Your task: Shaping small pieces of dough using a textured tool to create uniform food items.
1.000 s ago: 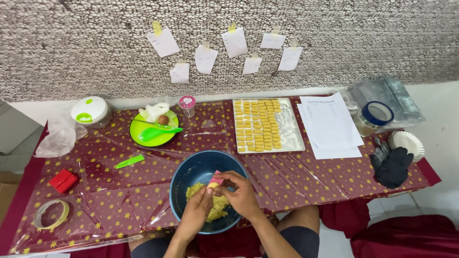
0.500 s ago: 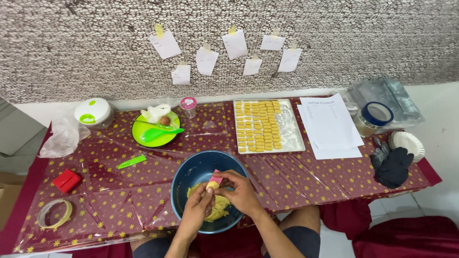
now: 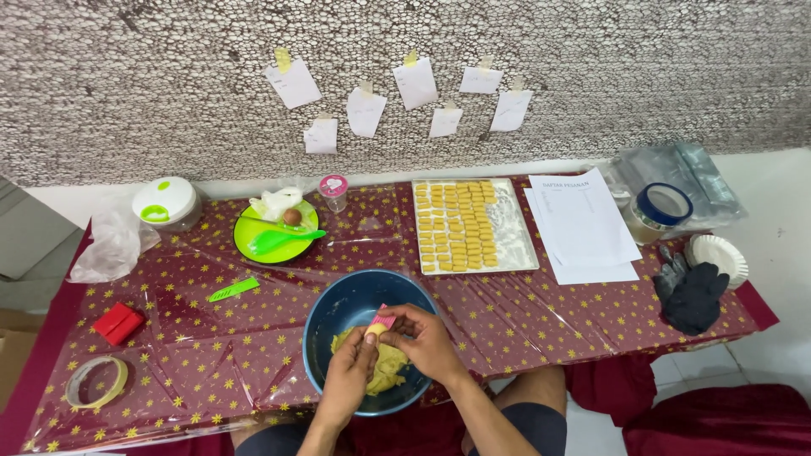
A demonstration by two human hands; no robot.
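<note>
Dough is worked over a blue bowl on a desk covered in star-patterned red cloth, set against a pebbled wall.
A pink mould is pinched between the left hand and right hand, fingers curled, both held above yellow dough in the bowl.

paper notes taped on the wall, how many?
7. Top row: far left, middle, then two to its right. Lower row: left, middle, right. None looks hidden.
</note>
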